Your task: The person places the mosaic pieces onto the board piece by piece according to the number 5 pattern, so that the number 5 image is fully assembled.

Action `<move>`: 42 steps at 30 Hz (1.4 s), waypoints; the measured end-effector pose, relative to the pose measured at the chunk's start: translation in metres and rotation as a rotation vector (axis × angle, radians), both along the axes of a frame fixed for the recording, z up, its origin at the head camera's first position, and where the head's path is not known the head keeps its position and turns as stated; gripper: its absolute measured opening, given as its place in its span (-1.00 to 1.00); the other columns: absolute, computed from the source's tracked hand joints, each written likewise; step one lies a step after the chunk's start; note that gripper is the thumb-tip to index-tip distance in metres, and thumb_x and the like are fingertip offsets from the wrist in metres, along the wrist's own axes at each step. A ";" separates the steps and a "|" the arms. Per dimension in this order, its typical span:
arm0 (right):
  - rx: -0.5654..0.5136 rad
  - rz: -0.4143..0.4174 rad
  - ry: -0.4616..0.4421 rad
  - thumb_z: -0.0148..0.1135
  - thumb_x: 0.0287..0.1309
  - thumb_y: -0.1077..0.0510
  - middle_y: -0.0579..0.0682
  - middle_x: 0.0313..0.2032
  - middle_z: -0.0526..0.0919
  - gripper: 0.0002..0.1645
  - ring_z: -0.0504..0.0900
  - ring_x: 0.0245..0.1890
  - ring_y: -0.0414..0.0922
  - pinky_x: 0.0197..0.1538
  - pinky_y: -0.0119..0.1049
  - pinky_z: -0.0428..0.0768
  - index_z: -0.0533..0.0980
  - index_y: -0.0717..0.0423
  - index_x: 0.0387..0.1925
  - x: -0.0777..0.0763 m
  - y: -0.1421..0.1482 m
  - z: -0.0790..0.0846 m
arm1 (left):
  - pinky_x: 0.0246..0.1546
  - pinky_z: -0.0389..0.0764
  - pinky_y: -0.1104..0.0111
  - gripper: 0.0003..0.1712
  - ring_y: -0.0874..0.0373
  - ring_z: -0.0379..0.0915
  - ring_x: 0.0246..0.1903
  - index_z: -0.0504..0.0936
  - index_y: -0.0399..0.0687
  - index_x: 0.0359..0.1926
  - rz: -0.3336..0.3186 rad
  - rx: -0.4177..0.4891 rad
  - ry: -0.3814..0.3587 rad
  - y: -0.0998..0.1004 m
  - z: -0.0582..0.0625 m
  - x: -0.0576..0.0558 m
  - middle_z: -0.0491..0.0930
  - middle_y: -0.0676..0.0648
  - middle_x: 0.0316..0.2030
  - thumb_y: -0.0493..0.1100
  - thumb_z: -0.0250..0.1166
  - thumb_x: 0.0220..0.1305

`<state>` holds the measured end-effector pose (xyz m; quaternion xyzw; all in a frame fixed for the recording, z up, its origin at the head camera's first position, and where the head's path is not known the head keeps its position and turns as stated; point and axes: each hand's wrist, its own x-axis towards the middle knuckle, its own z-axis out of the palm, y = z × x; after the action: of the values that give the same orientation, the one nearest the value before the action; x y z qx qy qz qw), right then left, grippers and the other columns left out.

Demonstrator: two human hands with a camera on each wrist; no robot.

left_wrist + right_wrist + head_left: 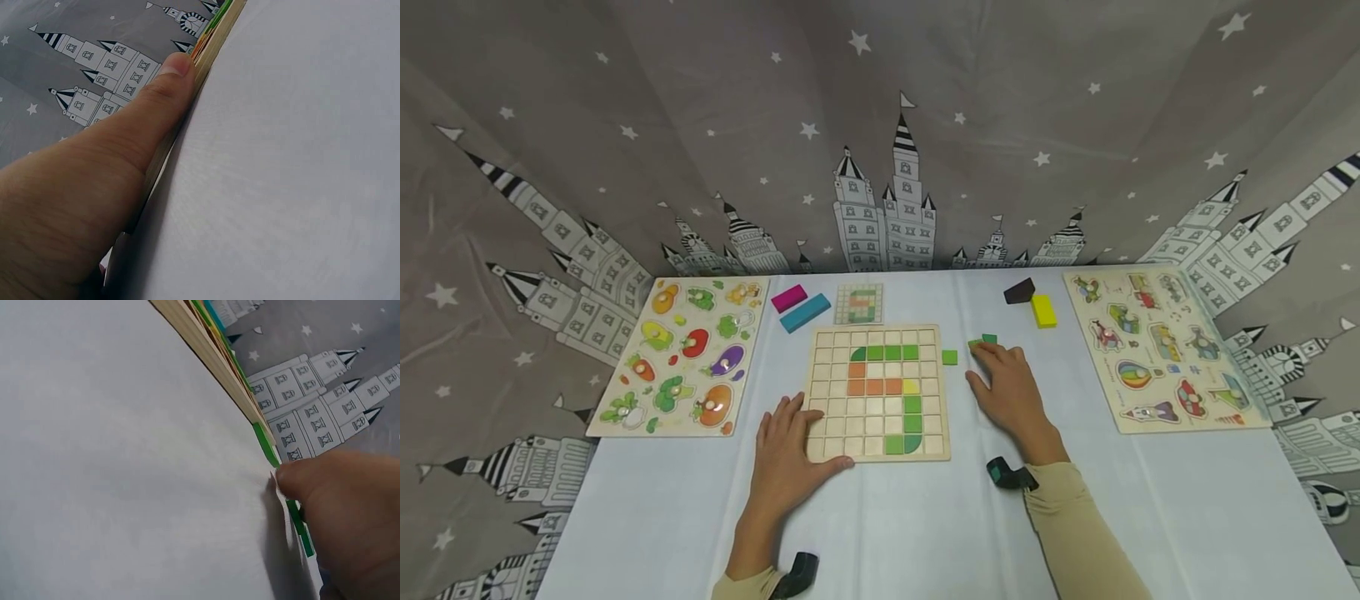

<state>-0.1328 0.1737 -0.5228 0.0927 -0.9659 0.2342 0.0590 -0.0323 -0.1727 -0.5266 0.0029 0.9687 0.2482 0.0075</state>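
A wooden grid board (842,425) lies mid-table, with green, orange and yellow tiles (892,352) set in some of its squares. My left hand (786,458) rests at its lower left corner, fingers spread along the left side and thumb against the near edge. In the left wrist view the thumb (169,81) lies along the board's edge. To the right of the board, my right hand (1011,396) reaches with its fingertips onto a green tile (973,342), its thumb apart from them. Another green tile (989,338) lies just beyond, and a green square (950,357) sits beside the board.
A small pattern card (860,304) lies behind the board. Pink (789,298) and blue blocks (805,312) are at back left, black (1019,291) and yellow blocks (1043,311) at back right. A vegetable puzzle (658,400) stands left, a vehicle puzzle (1150,367) right.
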 end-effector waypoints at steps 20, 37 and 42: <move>-0.066 -0.033 -0.034 0.25 0.33 0.15 0.15 0.17 0.61 -0.56 0.54 0.13 0.10 0.22 -0.01 0.57 0.59 0.13 0.21 0.003 0.004 -0.005 | 0.56 -0.16 -0.22 0.06 -0.26 -0.11 0.58 0.50 -0.06 0.23 -0.007 0.014 0.022 -0.001 -0.003 0.000 0.16 -0.25 0.55 0.48 0.53 -0.19; -0.101 0.029 0.021 0.33 0.33 0.15 0.15 0.07 0.65 -0.61 0.60 0.08 0.07 0.15 -0.01 0.62 0.61 0.15 0.14 0.013 -0.001 -0.005 | 0.56 -0.17 -0.22 0.06 -0.27 -0.11 0.58 0.50 -0.07 0.22 -0.008 0.018 0.025 -0.001 -0.002 0.000 0.16 -0.25 0.54 0.46 0.54 -0.19; -0.133 0.089 0.040 0.36 0.31 0.11 0.07 0.04 0.66 -0.62 0.60 0.09 0.02 0.16 -0.04 0.63 0.63 0.10 0.13 0.019 -0.014 -0.006 | 0.56 -0.16 -0.21 0.06 -0.26 -0.11 0.58 0.50 -0.07 0.23 -0.008 0.010 0.026 -0.002 -0.004 0.000 0.15 -0.26 0.55 0.48 0.53 -0.18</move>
<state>-0.1135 0.1598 -0.5286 0.1359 -0.9418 0.2985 0.0737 -0.0319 -0.1752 -0.5304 0.0102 0.9674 0.2530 -0.0040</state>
